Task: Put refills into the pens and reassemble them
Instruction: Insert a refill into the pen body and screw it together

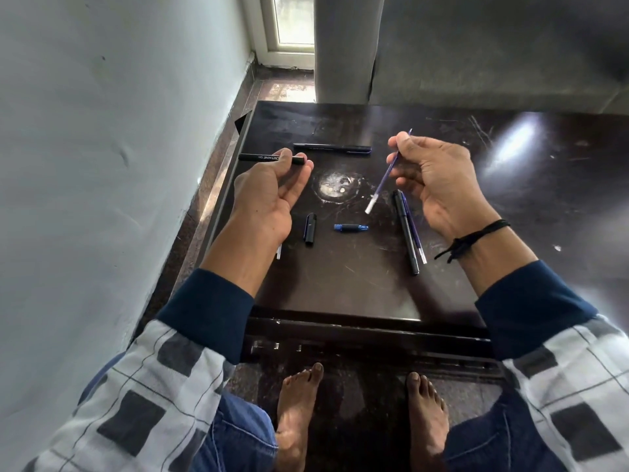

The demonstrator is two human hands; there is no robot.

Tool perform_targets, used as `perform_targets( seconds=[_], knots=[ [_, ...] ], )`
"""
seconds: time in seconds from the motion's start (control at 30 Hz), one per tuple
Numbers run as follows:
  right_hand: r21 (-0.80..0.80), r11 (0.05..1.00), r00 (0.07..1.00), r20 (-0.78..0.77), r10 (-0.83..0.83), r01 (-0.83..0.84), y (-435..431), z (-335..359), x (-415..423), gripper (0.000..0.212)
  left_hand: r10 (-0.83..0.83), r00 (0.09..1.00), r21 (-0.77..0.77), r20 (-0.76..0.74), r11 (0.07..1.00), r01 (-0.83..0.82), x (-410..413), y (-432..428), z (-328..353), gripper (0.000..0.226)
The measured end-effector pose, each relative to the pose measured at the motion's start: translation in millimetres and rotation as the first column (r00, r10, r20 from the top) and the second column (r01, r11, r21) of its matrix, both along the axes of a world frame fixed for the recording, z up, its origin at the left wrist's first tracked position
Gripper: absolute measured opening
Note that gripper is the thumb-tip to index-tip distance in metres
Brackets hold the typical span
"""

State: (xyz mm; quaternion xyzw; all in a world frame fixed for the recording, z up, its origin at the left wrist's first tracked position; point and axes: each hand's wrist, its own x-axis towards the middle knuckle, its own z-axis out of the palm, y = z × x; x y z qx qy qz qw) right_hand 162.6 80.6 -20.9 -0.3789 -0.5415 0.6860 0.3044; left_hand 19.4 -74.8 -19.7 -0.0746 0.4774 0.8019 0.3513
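The dark counter [340,294] carries a job hardly begun: the left hand [269,192] grips a black pen barrel [258,157], the right hand [432,185] pinches a blue refill [384,180], the two well apart, nothing inserted yet. A capped pen [332,148] farther back looks whole; a second barrel [406,233] with a spare refill [414,229] just beside it, a black cap [309,229] and a blue tip piece [350,227] lie loose, awaiting assembly

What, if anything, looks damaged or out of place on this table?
The dark table has a whitish, scuffed round patch at its middle and scratches toward the far right; it looks like surface wear. The loose cap and blue piece lie scattered, which fits pens taken apart.
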Motion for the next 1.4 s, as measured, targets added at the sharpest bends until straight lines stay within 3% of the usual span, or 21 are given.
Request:
perform_targets(
  seconds=[0.17,0.3,0.37,0.5,0.67,0.9,1.0,1.1,1.23,1.4],
  knots=[
    [0.207,0.976,0.974,0.227,0.020,-0.069,6,-4,2,0.025,-0.012,1.000,-0.008,-0.006,1.000,0.011,1,-1,0,0.002],
    [0.387,0.910,0.892,0.450,-0.048,-0.146,25,-6,12,0.026,-0.024,1.000,-0.017,-0.013,1.000,0.024,1,-2,0,0.003],
    [0.429,0.886,0.806,0.580,-0.120,-0.177,37,-7,20,0.031,-0.020,1.000,-0.017,-0.015,1.000,0.020,0,-3,1,0.003],
    [0.460,0.809,0.539,0.813,-0.218,-0.366,42,-10,31,0.034,-0.006,1.000,-0.016,-0.020,1.000,0.005,-1,-3,3,0.001],
    [0.403,0.795,0.456,0.871,-0.182,-0.452,36,-14,26,0.033,-0.012,0.999,-0.030,-0.033,1.000,0.011,-2,-2,4,0.004],
    [0.350,0.844,0.515,0.851,-0.104,-0.407,33,-8,24,0.027,-0.027,0.999,-0.009,-0.026,1.000,0.027,-7,-5,6,0.003],
    [0.451,0.821,0.604,0.779,-0.171,-0.350,27,-5,24,0.023,-0.029,0.999,0.005,-0.023,1.000,0.029,-13,-6,8,0.007],
    [0.601,0.731,0.713,0.662,-0.230,-0.323,5,4,14,0.019,0.008,0.999,0.021,-0.036,1.000,-0.008,-26,-11,11,0.013],
    [0.665,0.591,0.794,0.604,-0.068,-0.456,-40,7,-15,0.012,0.060,0.997,0.034,-0.048,0.998,-0.059,-36,-17,12,0.020],
    [0.707,0.226,0.742,0.644,0.186,-0.671,-88,-18,-37,0.015,0.068,0.996,0.028,-0.057,0.997,-0.067,-38,-20,12,0.013]
  ],
)
